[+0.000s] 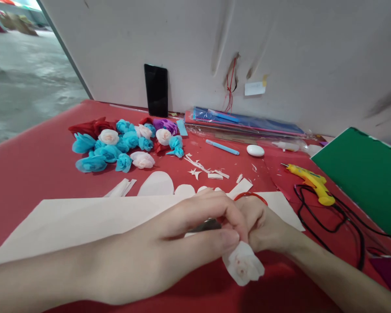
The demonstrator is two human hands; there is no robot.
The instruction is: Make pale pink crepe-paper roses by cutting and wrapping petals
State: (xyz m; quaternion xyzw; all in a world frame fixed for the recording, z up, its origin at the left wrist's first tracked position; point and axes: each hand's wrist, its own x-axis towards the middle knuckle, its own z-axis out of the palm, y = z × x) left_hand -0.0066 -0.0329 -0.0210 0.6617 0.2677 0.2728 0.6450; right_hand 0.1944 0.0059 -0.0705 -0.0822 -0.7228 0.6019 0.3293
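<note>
My left hand (169, 243) reaches across from the left, thumb and fingers pinched on the base of a white paper flower (243, 264). The flower hangs below the fingertips with its petals facing me. Behind it, my right hand (259, 224) is closed around scissors with a red handle loop (251, 195). A bit of dark metal blade shows between my left thumb and fingers; the rest is hidden. Both hands are close together over a large white paper sheet (84, 217). Rounded white paper pieces (156, 184) lie just beyond them.
Blue, white, red and purple paper flowers (130, 140) lie at back left. White scraps (195, 164), a blue pen (222, 147) and a white oval object (255, 150) lie ahead. A yellow glue gun (309, 180) with black cord and a green board (365, 174) occupy the right. A phone (156, 90) leans on the wall.
</note>
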